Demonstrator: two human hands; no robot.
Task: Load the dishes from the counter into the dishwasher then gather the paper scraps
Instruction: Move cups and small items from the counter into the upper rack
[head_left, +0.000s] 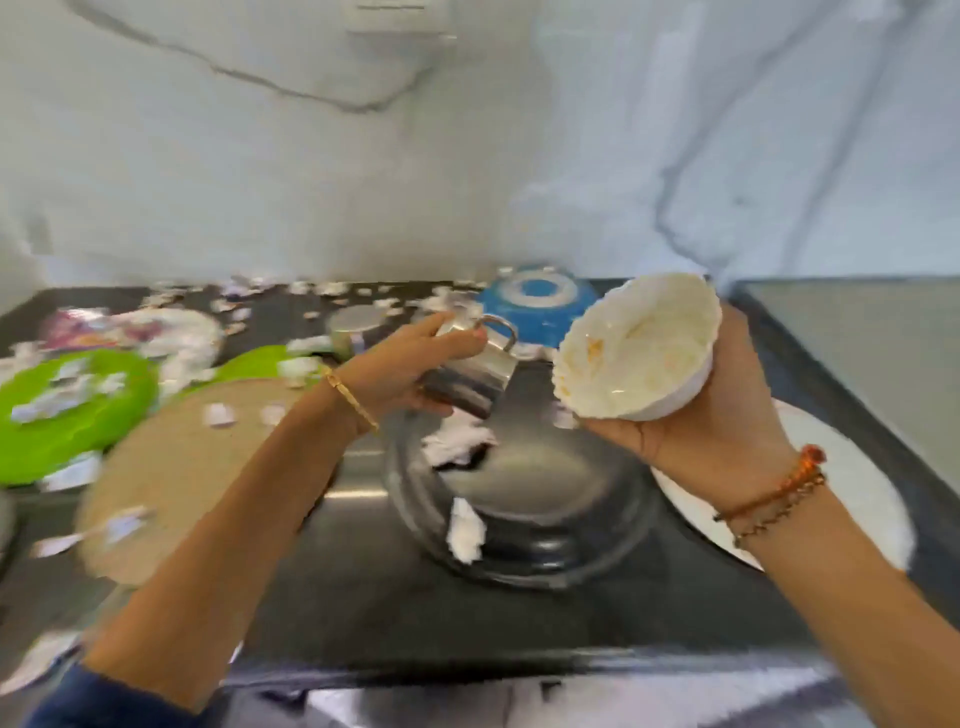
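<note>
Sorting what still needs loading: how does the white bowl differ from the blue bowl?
The white bowl is held up in the right hand, tilted, its inside smeared with food; the blue bowl rests upside down on the counter among paper scraps. Both are round bowls.

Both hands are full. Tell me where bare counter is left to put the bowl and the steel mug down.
Bare dark counter runs along the near edge, before the steel plate. Left is crowded: green plates, round mat, paper scraps. The white plate fills the right.
</note>
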